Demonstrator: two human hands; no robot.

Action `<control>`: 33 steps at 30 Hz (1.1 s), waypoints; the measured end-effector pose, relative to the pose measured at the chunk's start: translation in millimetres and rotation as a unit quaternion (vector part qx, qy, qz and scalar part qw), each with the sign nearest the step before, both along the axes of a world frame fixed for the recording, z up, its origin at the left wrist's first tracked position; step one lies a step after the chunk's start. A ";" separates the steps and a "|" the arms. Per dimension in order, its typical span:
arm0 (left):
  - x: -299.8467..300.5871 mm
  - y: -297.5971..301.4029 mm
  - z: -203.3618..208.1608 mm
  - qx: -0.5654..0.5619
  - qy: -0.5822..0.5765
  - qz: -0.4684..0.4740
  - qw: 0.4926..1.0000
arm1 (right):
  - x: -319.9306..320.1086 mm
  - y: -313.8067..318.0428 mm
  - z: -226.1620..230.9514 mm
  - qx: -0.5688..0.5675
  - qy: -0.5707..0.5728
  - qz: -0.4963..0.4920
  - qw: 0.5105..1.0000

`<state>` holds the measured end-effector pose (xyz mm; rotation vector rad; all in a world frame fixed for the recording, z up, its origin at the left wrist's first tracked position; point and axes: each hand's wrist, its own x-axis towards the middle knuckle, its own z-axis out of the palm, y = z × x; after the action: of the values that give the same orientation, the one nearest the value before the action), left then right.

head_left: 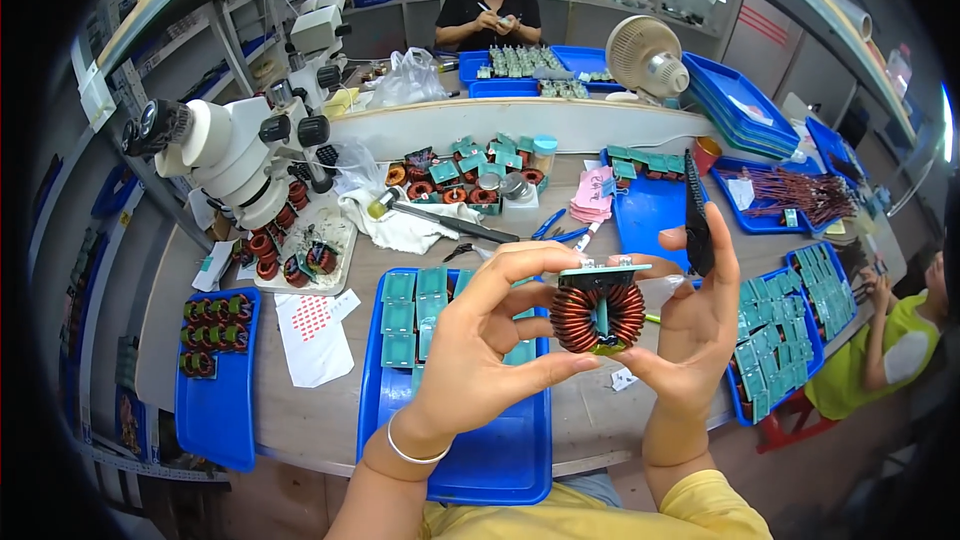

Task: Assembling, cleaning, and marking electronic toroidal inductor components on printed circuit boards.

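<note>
A toroidal coil [599,315] wound with copper-coloured wire, with a small green circuit board on top, is held up in front of me, board side up. My left hand [478,350] is closed on its left side, fingers above and thumb below. The thumb of my right hand [692,350] rests at the coil's lower right. A slim black tool [697,220], its exact kind unclear, stands upright in the right fingers. Below my left hand lies a blue tray [455,480] with rows of green-boarded pieces [398,317].
A microscope [225,145] stands at left, near a blue tray of coils [217,420]. A soldering iron [455,224], pliers [555,230] and more coils [455,196] lie ahead. Trays of green boards [770,340] are at right. A fan [645,55] and two other people sit beyond.
</note>
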<state>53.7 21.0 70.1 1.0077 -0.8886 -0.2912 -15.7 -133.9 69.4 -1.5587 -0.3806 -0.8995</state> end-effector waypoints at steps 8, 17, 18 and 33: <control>-1.0 -4.4 -0.1 -0.011 0.008 -0.008 1.000 | -3.5 -8.0 2.0 -0.147 -0.074 -0.072 0.984; 0.8 -4.1 -4.7 -0.008 0.009 -0.051 0.999 | -14.7 -5.9 4.7 -0.128 -0.041 -0.099 0.986; 2.0 -4.0 -6.2 -0.009 -0.018 -0.067 0.998 | -14.8 -2.2 5.1 -0.078 -0.037 -0.093 0.992; -5.6 -4.8 -3.4 0.074 0.067 -0.030 0.995 | -18.7 -2.8 4.4 -0.003 -0.020 -0.101 0.995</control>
<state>48.1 16.2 66.7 1.0862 -0.7837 -0.4751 -34.4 -136.6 73.7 -1.6073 -0.2562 -1.0882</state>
